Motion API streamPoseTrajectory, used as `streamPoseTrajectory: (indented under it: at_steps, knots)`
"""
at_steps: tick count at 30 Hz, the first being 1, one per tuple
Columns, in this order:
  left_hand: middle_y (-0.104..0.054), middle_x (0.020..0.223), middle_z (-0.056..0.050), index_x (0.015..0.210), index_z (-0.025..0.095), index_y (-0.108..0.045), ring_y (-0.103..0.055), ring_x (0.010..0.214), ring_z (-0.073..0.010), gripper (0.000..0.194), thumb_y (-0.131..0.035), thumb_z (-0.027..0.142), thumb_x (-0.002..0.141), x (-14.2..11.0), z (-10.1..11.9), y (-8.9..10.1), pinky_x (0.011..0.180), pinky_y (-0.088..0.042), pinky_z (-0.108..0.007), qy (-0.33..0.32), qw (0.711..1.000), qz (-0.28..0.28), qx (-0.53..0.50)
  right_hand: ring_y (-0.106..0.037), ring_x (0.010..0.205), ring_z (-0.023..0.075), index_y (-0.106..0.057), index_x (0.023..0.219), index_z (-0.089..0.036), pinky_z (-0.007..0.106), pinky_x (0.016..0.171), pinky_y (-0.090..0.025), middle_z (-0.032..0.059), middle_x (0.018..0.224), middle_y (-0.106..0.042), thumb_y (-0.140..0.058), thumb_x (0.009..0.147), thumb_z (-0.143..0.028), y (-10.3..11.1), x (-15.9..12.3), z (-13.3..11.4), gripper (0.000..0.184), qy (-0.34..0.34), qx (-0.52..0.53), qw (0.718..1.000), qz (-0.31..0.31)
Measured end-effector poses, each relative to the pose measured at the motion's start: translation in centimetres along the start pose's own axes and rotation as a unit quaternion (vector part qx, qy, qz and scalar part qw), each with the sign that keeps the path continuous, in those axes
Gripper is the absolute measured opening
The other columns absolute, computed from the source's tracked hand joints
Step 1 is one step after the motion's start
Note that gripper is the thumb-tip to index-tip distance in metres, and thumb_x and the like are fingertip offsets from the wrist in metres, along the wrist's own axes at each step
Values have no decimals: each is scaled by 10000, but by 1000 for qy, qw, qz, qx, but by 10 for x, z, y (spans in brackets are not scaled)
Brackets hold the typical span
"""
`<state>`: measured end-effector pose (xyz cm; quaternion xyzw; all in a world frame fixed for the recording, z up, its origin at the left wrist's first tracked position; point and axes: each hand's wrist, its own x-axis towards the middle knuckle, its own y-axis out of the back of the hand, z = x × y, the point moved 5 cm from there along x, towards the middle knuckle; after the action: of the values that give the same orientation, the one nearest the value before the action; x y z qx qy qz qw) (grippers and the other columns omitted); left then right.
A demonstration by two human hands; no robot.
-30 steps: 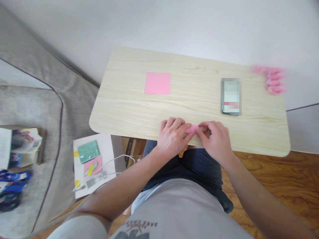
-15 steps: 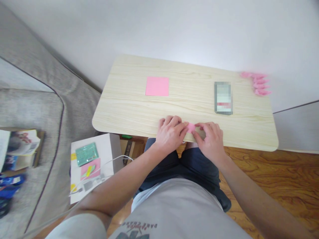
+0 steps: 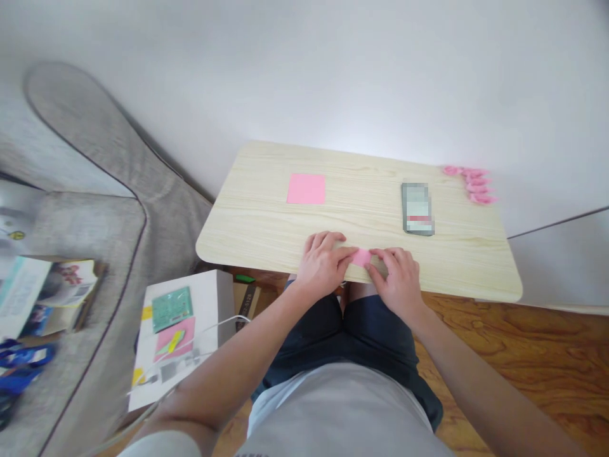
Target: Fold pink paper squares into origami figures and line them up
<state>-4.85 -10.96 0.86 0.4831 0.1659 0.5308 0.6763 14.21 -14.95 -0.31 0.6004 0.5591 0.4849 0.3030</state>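
A small folded piece of pink paper (image 3: 361, 257) lies at the front edge of the pale wooden table (image 3: 266, 238), between my two hands. My left hand (image 3: 325, 261) pinches its left side with thumb and forefinger, the other fingers curled over the tabletop. On the right side, the thumb and fingertips of my right hand (image 3: 396, 274) grip the same paper. Farther back lies a flat square stack of pink paper (image 3: 306, 189). Several folded pink paper pieces (image 3: 478, 184) sit in a row at the table's far right corner.
A phone (image 3: 418, 209) with a blurred screen lies right of centre on the table. Left of the table, a white box (image 3: 209, 298) carries a green packet (image 3: 172, 309), pink paper and a white cable. A grey sofa (image 3: 118, 266) stands at the far left.
My view has tilted up, so the table sits lower in the picture. The small pink paper looks flatter and more rectangular between my fingers; both hands stay on it.
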Motion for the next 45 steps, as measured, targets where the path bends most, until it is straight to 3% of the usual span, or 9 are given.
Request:
streamPoseTrajectory:
  at_steps: [7, 20, 27, 35, 45]
  knots:
    - [-633, 1360, -56, 1288, 322, -726, -516, 1306, -273, 329, -634, 326, 972, 0, -1, 1, 1153, -394, -483, 0, 1000, -11, 12, -548, 1068, 290, -689, 1304, -275, 437, 882, -401, 96, 1143, -635, -578, 1012, -451, -1, -2, -2, 358, 16, -6, 1000, 12]
    - [-642, 1361, -60, 1293, 313, -709, -526, 1312, -284, 373, -648, 270, 927, 1, 4, -1, 1155, -387, -493, 9, 1000, 5, 19, -545, 1067, 293, -683, 1313, -286, 451, 891, -388, 99, 1150, -635, -562, 1014, -416, -1, -4, -4, 348, 25, -13, 999, 30]
    - [-664, 1315, -44, 1230, 288, -721, -535, 1293, -274, 403, -726, 265, 827, 7, 8, -6, 1171, -370, -473, -3, 1000, -18, -6, -585, 1082, 291, -667, 1305, -275, 448, 894, -401, 85, 1140, -670, -585, 996, -403, -2, 0, 2, 344, -18, 48, 998, 31]
    - [-675, 1277, -47, 1208, 290, -703, -556, 1254, -262, 349, -691, 221, 867, 9, 12, -5, 1130, -395, -459, -10, 999, -20, -35, -639, 1027, 268, -709, 1128, -265, 440, 929, -480, 66, 1066, -712, -704, 904, -326, 3, 12, 2, 233, -22, 170, 984, 43]
    - [-697, 1244, -31, 1137, 267, -688, -561, 1234, -249, 389, -612, 75, 807, 23, 22, -6, 1081, -423, -440, -43, 997, -42, -52, -618, 1059, 302, -701, 1233, -259, 486, 938, -496, 94, 1115, -701, -703, 899, -290, 1, 11, 4, 335, 9, 121, 992, 42]
